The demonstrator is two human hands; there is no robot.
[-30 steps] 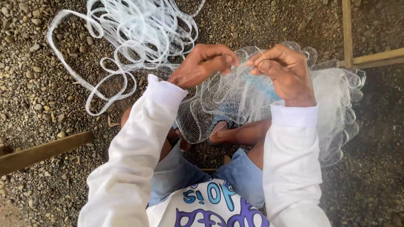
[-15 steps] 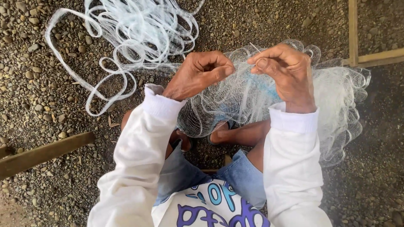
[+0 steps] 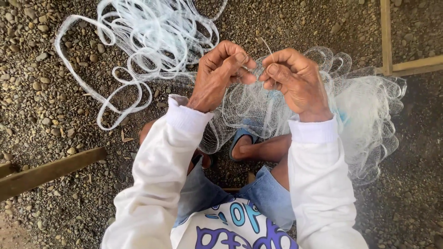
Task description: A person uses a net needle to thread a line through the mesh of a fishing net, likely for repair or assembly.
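A fine white fishing net (image 3: 360,110) is bunched over my lap and spills to the right. My left hand (image 3: 219,76) and my right hand (image 3: 295,80) are held close together above it, thumbs and forefingers pinching net mesh between them. A thin pale strand (image 3: 266,46) sticks up between the fingertips. Both arms wear white long sleeves. A loose heap of white looped line (image 3: 152,41) lies on the gravel beyond my left hand.
Gravel ground (image 3: 46,106) surrounds me. A wooden plank (image 3: 50,170) lies at the left. A wooden frame (image 3: 387,41) stands at the upper right. My bare foot in a blue sandal (image 3: 242,143) shows below the net.
My hands have drawn closer together and risen slightly, fingertips now almost meeting on the mesh. The thin strand now stands up between them.
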